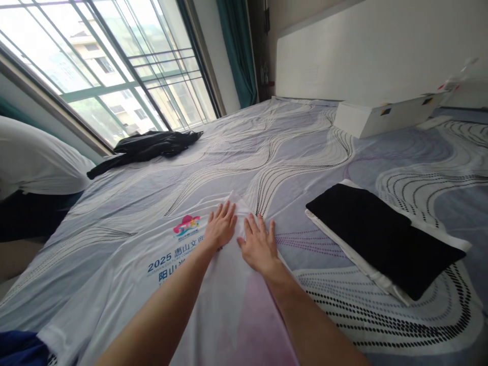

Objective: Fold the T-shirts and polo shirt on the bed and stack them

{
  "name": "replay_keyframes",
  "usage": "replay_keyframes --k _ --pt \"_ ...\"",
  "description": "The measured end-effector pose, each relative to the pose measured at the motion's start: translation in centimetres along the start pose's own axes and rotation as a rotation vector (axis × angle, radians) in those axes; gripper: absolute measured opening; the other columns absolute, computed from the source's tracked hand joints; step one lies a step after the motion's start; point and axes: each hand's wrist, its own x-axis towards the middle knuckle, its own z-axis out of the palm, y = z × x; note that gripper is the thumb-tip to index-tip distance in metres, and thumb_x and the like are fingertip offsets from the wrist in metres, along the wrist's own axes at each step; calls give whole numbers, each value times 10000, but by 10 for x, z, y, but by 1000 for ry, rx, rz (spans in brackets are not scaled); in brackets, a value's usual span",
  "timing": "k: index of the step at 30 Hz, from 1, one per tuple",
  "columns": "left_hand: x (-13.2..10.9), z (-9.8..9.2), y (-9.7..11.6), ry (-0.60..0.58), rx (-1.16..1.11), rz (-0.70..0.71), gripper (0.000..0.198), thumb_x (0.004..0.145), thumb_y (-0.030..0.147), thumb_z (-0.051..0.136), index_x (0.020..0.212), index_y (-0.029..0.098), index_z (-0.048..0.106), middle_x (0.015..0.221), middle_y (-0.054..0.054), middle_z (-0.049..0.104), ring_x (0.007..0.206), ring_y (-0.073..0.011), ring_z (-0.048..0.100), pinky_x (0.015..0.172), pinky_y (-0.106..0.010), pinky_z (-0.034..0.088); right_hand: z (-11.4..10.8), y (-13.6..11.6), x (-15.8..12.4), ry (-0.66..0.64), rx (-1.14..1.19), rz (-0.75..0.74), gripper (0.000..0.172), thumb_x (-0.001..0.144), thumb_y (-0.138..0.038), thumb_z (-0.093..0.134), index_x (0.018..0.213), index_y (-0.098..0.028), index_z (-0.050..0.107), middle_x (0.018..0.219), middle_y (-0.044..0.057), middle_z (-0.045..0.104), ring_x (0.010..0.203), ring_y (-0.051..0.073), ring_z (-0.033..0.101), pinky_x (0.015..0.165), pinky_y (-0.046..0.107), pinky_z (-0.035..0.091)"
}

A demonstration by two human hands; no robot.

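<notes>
A white T-shirt (213, 315) with a printed logo and blue lettering lies spread on the bed, its right part tinted pink. My left hand (221, 223) rests flat on the shirt near its far end, fingers outstretched, just right of the print. Close beside it, my right hand (259, 244) lies palm down at the shirt's right edge with its fingers spread. Neither hand grips the cloth. My forearms cover part of the lettering.
Folded black and white clothes (385, 234) lie to the right. A white box (369, 119) stands far right by the headboard (324, 56). Black clothing (152, 145) lies at the bed's far left, near a person in a white top (38, 157). Dark blue cloth (23, 348) shows at lower left.
</notes>
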Motion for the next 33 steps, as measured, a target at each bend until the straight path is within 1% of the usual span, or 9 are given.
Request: replay_keyframes --k 7,12,15,18,20,22,26,30,33 --pt "-137 -8 -77 25 81 -431 595 1016 491 225 1582 307 242 1678 -32 150 1537 -297 162 1204 -589 216 7 -3 0 -9 -194 9 601 1028 -548 315 1583 -324 256 1666 55 192 1511 343 150 1167 677 44" --pt "-251 -6 -97 115 148 -579 574 1006 421 302 1558 267 328 1648 -69 263 1509 -320 252 1174 -584 283 13 -1 -2 -42 -307 6 575 1023 -592 285 1568 -408 254 1675 36 165 1513 343 147 1153 678 98" --pt "-290 -2 -100 195 143 -564 553 992 366 343 1513 204 433 1609 -98 356 1481 -316 319 1171 -532 314 15 -1 -3 -76 -350 39 578 1023 -590 272 1572 -415 232 1677 31 152 1514 350 146 1141 698 119" --pt "-299 3 -100 273 97 -525 546 981 348 364 1488 176 471 1595 -101 382 1466 -313 347 1169 -519 325 14 -24 -3 -45 -421 140 560 1035 -451 301 1569 -283 325 1654 118 213 1496 428 155 1110 754 98" --pt "-297 5 -100 330 70 -526 559 973 355 381 1491 160 463 1598 -112 370 1468 -332 338 1161 -558 323 15 -66 -7 41 -438 84 549 1000 -312 378 1522 -147 419 1619 187 273 1479 454 178 1125 730 111" --pt "-294 8 -100 380 44 -518 576 963 366 406 1487 136 462 1596 -134 366 1467 -356 329 1151 -590 320 23 -129 -13 93 -351 -158 540 946 -242 454 1470 -110 477 1571 191 364 1454 397 265 1164 614 196" --pt "-295 19 -107 480 -5 -455 553 938 334 454 1455 141 506 1529 -164 471 1437 -371 377 1151 -600 315 71 -279 -33 -60 -53 -600 543 909 -360 550 1386 -100 529 1314 169 601 1233 272 512 1071 382 403" --pt "-299 43 -122 603 -75 -401 599 915 360 499 1475 150 480 1494 -151 519 1419 -347 416 1179 -535 333 130 -379 -48 -231 -121 -595 791 723 -427 738 1344 13 520 1260 260 584 1149 353 547 972 473 463" --pt "-300 48 -125 625 -160 -416 597 924 376 471 1487 175 477 1502 -119 517 1416 -336 426 1185 -485 356 153 -409 -45 -238 -49 -472 523 720 -276 727 1162 -3 662 1217 275 620 1146 366 569 966 478 457"
